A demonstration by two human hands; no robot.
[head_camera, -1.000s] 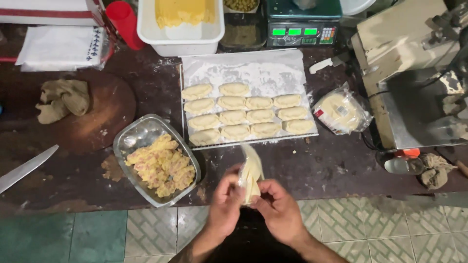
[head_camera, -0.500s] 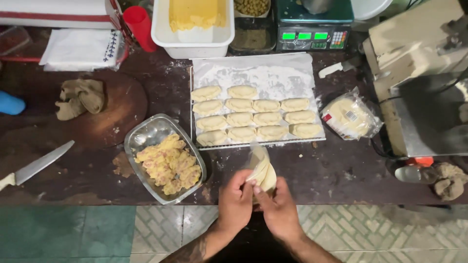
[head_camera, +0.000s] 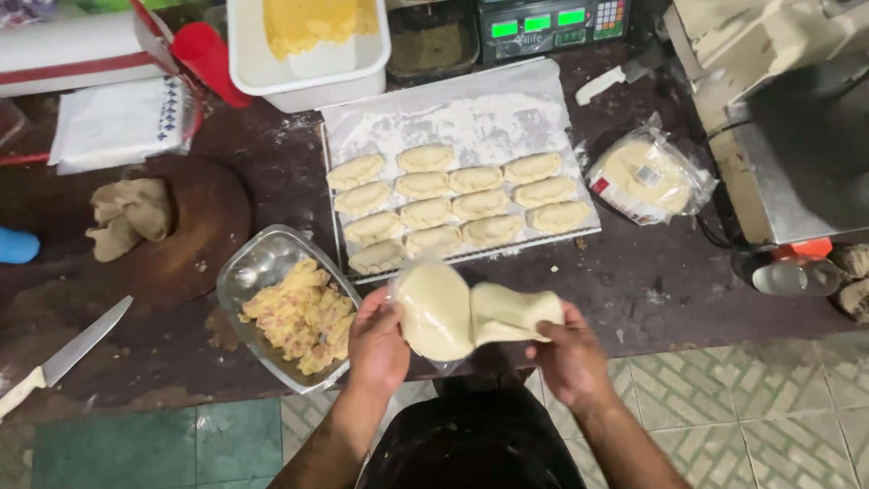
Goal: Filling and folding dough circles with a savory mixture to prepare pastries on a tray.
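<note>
My left hand grips a round pale dough disc by its left edge, with thin clear film around it. A second, folded piece of dough still touches that disc on its right side, and my right hand grips this piece. Both hands hover over the table's front edge. Just left of them stands a glass dish of yellow filling. Behind them a floured tray carries several folded, sealed pastries in rows.
A plastic pack of dough discs lies right of the tray. A knife lies at front left, near a round wooden board with a cloth. At the back stand a white tub and a scale; a metal machine stands at right.
My hands were close together around an upright stack of dough. They have moved apart, the right hand going right, and the dough now spreads into two pieces between them.
</note>
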